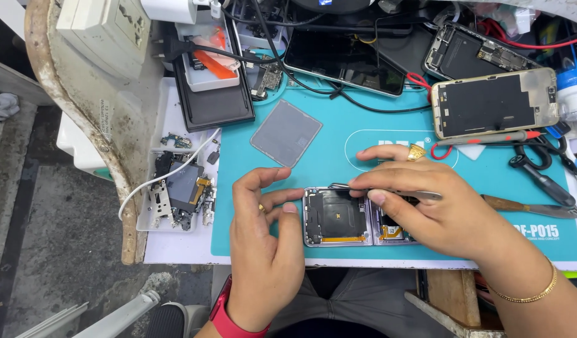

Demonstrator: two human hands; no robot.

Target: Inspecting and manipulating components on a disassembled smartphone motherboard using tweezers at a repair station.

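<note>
An opened foldable phone (336, 216) lies flat on the teal work mat (338, 144), its back removed and inner parts showing. My left hand (263, 244) steadies the phone's left edge with its fingertips. My right hand (426, 203), with a gold ring, lies over the phone's right half and grips metal tweezers (420, 195) that point left across the phone's top edge. The phone's right half is mostly hidden under that hand.
A grey square panel (286, 133) lies on the mat behind the phone. An opened phone (495, 103), a dark screen (345, 59), scissors (542, 166), a wooden-handled tool (526, 206) and a tray of phone parts (176, 188) surround the mat. Cables cross the back.
</note>
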